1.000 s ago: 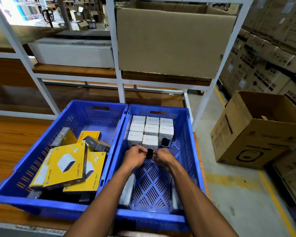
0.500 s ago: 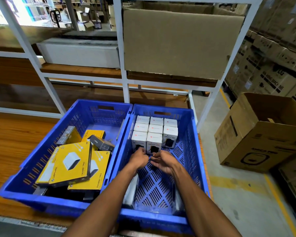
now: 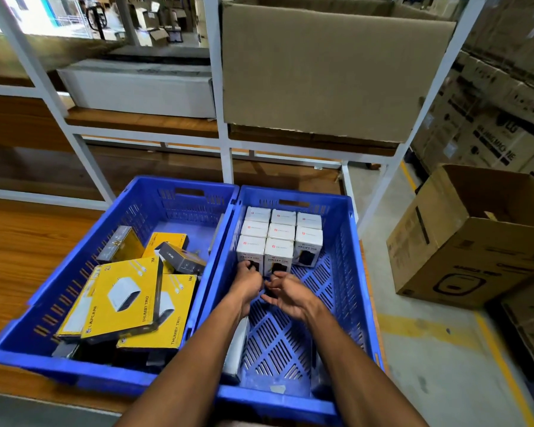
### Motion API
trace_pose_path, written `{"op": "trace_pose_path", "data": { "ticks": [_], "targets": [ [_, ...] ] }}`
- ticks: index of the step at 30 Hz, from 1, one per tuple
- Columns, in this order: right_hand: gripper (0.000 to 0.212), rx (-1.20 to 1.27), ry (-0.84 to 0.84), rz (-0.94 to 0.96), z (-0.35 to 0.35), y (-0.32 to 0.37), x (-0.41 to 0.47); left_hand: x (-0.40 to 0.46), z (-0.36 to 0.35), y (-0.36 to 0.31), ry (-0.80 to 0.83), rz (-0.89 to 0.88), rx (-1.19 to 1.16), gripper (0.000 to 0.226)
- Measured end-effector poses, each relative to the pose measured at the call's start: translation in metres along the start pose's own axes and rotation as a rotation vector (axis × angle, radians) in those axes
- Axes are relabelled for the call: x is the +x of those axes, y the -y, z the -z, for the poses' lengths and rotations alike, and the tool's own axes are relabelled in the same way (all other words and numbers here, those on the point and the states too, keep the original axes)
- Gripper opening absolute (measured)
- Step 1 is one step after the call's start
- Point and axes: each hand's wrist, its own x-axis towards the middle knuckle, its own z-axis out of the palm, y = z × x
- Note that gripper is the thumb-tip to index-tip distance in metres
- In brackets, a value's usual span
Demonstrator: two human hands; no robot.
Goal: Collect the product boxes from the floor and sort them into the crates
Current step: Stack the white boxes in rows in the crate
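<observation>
Both forearms reach up from the bottom of the frame into the right crate (image 3: 356,272), a blue slatted bin at lower centre. A second ago both hands met over one small white box at the front of the stack; now they have come apart and that box stands in the front row. By that, this placement looks finished, and the next step is probably another trip to the floor for more boxes.

The right hand (image 3: 285,292) hangs just short of the stack with palm turned inward, fingers loosely spread and holding nothing. The left hand (image 3: 249,280) is knuckles-up — its fingers curl against the lower front of the nearest white box (image 3: 251,252), touching it; whether they grip or only nudge cannot be told.

The white boxes (image 3: 281,231) stand upright in tidy rows against the far wall of the right crate. Touching its left side, the left crate (image 3: 170,204) holds yellow boxes (image 3: 125,298) lying flat and overlapping. Both crates rest on a wooden tabletop (image 3: 22,241). At the right edge, an open cardboard carton (image 3: 463,257) sits on the floor — beyond, shelving.
</observation>
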Motion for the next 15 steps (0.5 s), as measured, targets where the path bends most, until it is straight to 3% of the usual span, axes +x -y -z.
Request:
{"op": "trace_pose_path", "data": {
  "ticks": [3,8,12,15],
  "targets": [
    [0.049,-0.037,-0.024,-0.012,0.002,-0.001,0.000,-0.002,0.001,0.001,0.011,0.004,0.021,0.070],
    [0.031,-0.093,-0.140,-0.030,0.015,0.013,-0.006,-0.001,-0.001,0.006,0.013,0.002,0.013,0.056],
    [0.024,-0.094,-0.309,-0.014,0.031,0.020,-0.005,0.002,-0.002,0.009,0.071,0.033,0.022,0.044],
    [0.042,-0.130,-0.541,0.112,0.041,0.026,0.002,0.001,-0.002,0.009,0.122,0.022,0.060,0.046]
  ]
}}
